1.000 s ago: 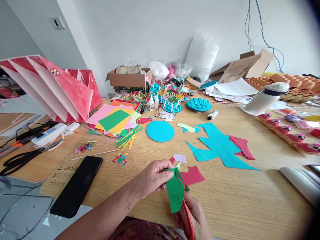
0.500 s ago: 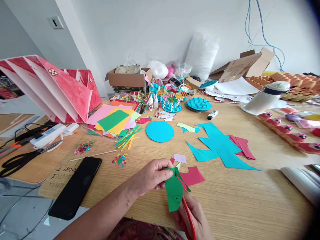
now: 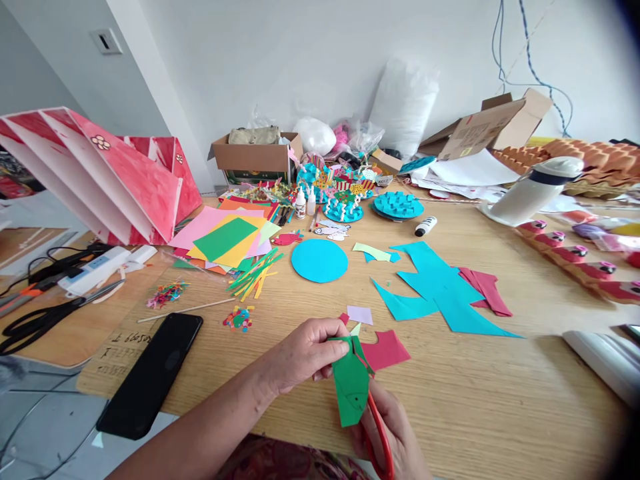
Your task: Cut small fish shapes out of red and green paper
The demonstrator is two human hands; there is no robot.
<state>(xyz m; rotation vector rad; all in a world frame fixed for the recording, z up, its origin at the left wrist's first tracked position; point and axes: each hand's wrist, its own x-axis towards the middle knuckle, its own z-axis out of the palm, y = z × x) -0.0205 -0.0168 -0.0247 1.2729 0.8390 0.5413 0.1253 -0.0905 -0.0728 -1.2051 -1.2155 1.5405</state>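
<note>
Thumb and fingers of my left hand (image 3: 317,348) pinch the top of a piece of green paper (image 3: 351,390). A fish with an eye dot is drawn on it, and its right edge is partly cut. My right hand (image 3: 393,427) is closed round red-handled scissors (image 3: 383,443) at the paper's right side; the blades are mostly hidden by the paper. Just beyond lie red paper scraps (image 3: 387,350), a lilac paper piece (image 3: 360,315) and a small pale green sliver.
A blue paper circle (image 3: 320,261), blue offcuts (image 3: 440,290) and stacked coloured paper (image 3: 227,240) lie farther back. At left are a black phone (image 3: 153,373) and black scissors (image 3: 45,320). A white bottle (image 3: 537,190) and an egg-carton strip (image 3: 575,253) stand right.
The green paper has tilted slightly and shifted a little right with my hands. The cut strip at its right edge shows less now. Both hands keep their hold.
</note>
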